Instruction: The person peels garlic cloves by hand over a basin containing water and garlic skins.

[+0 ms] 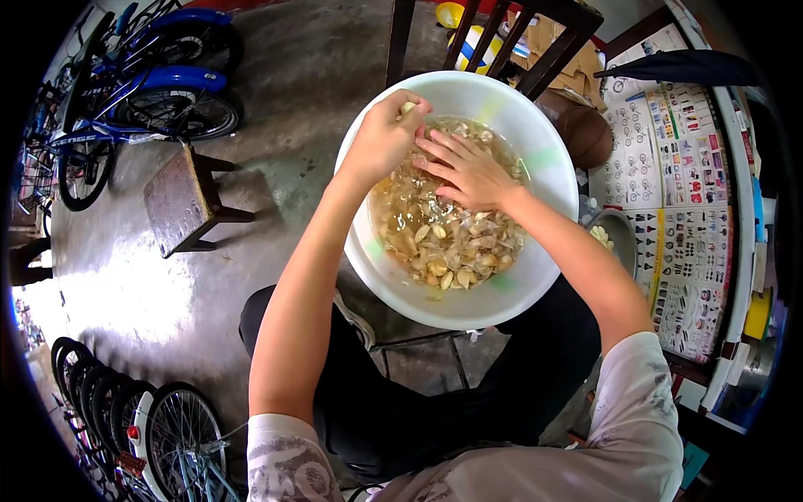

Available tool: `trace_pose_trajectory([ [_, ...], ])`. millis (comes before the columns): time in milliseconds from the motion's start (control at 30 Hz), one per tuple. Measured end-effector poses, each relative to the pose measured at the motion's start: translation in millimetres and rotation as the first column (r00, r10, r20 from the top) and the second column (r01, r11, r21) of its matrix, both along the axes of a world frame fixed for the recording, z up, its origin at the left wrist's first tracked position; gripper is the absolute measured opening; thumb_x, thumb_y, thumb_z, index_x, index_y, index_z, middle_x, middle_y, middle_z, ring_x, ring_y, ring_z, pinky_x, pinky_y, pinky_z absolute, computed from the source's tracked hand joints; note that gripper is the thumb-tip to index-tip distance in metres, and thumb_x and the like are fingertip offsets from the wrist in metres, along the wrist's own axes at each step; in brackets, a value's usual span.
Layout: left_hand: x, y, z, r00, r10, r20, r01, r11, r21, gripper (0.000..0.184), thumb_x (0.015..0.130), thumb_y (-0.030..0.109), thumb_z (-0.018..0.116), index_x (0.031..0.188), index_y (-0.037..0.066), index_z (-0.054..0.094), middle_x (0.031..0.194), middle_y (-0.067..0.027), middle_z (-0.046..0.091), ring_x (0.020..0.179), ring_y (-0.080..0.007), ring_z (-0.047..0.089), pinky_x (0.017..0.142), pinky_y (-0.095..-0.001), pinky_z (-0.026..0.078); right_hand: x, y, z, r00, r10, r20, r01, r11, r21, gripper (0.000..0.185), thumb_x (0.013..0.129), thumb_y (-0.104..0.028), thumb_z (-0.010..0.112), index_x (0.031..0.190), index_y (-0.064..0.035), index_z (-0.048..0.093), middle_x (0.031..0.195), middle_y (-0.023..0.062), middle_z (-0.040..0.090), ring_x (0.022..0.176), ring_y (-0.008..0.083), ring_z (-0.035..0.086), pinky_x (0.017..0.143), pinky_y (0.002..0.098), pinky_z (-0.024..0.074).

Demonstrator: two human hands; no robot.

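Concrete floor [293,42] underlies the scene. At the right stands a sheet-covered table [694,284], with a dark umbrella [690,69] lying across its far end. Blue bicycles [188,78] occupy the upper left, well apart from the work; a further bicycle [150,448] stands at the lower left. The white basin [544,151] lies centrally, before the person's knees, and holds water, loose skins and garlic cloves [437,269], most of the latter gathered at the near side. A dark slatted chair [400,42] stands just beyond its far rim; a wooden stool [180,201] is at its left, well apart. Between basin and table sits a metal bowl [622,234] of pale pieces, partly screened by the right forearm. The left hand [385,134], over the basin's far-left part, is curled closed about a pale clove [407,108]. The right hand [470,174] extends over the water, fingers spread, fingertips close to the left hand; whether these pinch a shred of skin cannot be told.
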State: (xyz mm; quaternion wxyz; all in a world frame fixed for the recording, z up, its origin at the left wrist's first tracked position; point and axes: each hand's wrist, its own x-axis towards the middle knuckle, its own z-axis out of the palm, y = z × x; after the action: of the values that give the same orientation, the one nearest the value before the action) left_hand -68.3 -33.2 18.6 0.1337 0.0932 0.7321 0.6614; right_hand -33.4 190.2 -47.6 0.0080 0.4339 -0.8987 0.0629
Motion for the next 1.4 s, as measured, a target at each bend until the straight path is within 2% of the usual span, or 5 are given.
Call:
trace_pose_trajectory([
  [433, 6.0, 4.2, 9.9, 1.0, -0.02, -0.016, 0.019, 0.998, -0.057, 0.023, 0.101, 0.019, 0.052, 0.105, -0.001, 0.062, 0.072, 0.0013, 0.052, 0.067, -0.0076, 0.046, 0.064, -0.0246, 0.041, -19.3, 6.8, -32.5, 1.0, 0.012, 0.019, -0.011, 0.999, -0.043, 0.062, 0.088, -0.039, 0.062, 0.146, -0.0229, 0.046, 0.161, 0.006, 0.025, 0.149, 0.0299, 0.019, 0.12, 0.0573, 0.0135],
  [933, 8.7, 2.4, 0.4, 0.998, -0.06, 0.029, 0.062, 0.996, -0.067, 0.022, 0.099, 0.019, 0.055, 0.105, -0.001, 0.063, 0.076, -0.0023, 0.057, 0.072, -0.0101, 0.053, 0.069, -0.0261, 0.046, -17.7, 7.2, -16.8, 0.998, 0.016, 0.061, -0.008, 0.992, -0.124, 0.055, 0.084, -0.031, 0.067, 0.137, -0.0239, 0.056, 0.154, 0.0042, 0.038, 0.144, 0.0259, 0.032, 0.115, 0.0512, 0.0245],
  [1100, 8.0, 3.0, -1.7, 0.997, -0.062, -0.054, 0.056, 0.993, -0.102, 0.019, 0.101, 0.017, 0.053, 0.104, 0.002, 0.063, 0.074, 0.0013, 0.053, 0.067, -0.0066, 0.046, 0.062, -0.0231, 0.039, -2.5, -8.7, -12.5, 0.991, -0.116, 0.06, 0.125, 0.976, -0.177, 0.03, 0.078, -0.029, 0.074, 0.101, -0.0118, 0.068, 0.124, 0.0046, 0.056, 0.123, 0.0257, 0.051, 0.101, 0.0486, 0.0406],
  [1233, 6.6, 3.7, -1.7, 0.996, -0.081, -0.046, 0.075, 0.99, -0.12, 0.019, 0.101, 0.018, 0.053, 0.105, 0.002, 0.063, 0.074, 0.0013, 0.054, 0.067, -0.0067, 0.047, 0.062, -0.0232, 0.04, 13.8, -38.1, -6.3, 0.956, -0.259, 0.139, 0.276, 0.954, -0.119, 0.026, 0.079, -0.027, 0.073, 0.098, -0.0096, 0.067, 0.102, 0.0051, 0.06, 0.098, 0.0267, 0.064, 0.078, 0.0431, 0.0545],
  [1400, 7.2, 3.8, -1.6, 0.995, -0.07, -0.064, 0.062, 0.99, -0.124, 0.022, 0.098, 0.019, 0.056, 0.105, 0.0, 0.065, 0.076, -0.0061, 0.061, 0.072, -0.0141, 0.058, 0.07, -0.0306, 0.048, 9.3, -48.5, -20.7, 0.915, -0.314, 0.253, 0.345, 0.934, -0.09, 0.02, 0.08, -0.021, 0.072, 0.092, -0.0052, 0.068, 0.088, 0.0102, 0.064, 0.087, 0.0294, 0.066, 0.078, 0.044, 0.0544],
])
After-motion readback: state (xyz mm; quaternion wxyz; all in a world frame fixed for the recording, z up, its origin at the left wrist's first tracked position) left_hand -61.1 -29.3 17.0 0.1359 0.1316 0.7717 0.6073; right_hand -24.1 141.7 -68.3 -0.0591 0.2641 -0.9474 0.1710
